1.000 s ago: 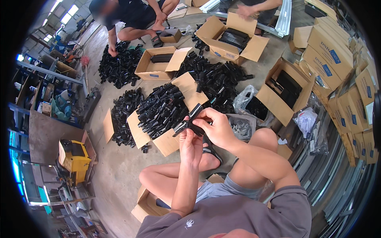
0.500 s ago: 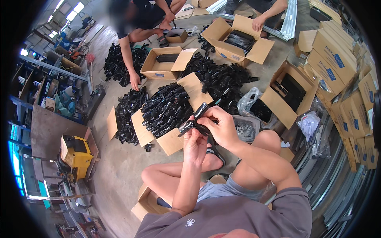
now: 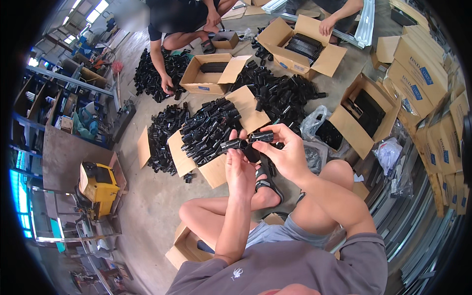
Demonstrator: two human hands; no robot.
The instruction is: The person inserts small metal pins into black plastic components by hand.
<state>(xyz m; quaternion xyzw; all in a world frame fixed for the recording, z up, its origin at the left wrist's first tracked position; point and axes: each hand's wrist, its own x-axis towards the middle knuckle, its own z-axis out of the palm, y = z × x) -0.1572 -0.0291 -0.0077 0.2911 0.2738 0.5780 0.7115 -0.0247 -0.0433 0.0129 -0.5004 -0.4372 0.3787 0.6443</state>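
In front of my lap, my left hand [image 3: 240, 173] grips a glossy black tubular part [image 3: 232, 144] between thumb and fingers. My right hand [image 3: 291, 155] pinches a similar black tubular part [image 3: 261, 136] close beside it. A dark piece shows between the two, and I cannot tell whether they are joined. Just beyond my hands, an opened carton [image 3: 212, 172] is heaped with black parts [image 3: 209, 125] of like shape. More such parts lie in a pile [image 3: 164, 135] left of the carton and in another pile [image 3: 280, 93] behind it.
One co-worker's hand [image 3: 167, 84] reaches to a far-left pile; another's hand [image 3: 326, 25] rests at an open carton [image 3: 320, 61]. Another open carton [image 3: 351, 123] stands right, by a clear plastic bag [image 3: 312, 123]. Stacked cartons [image 3: 418, 81] and metal profiles line the right; a yellow machine [image 3: 104, 191] stands left.
The black part by my right hand has turned from pointing up and away to lying nearly level. The far-left co-worker's hand has moved back a little from the near pile.
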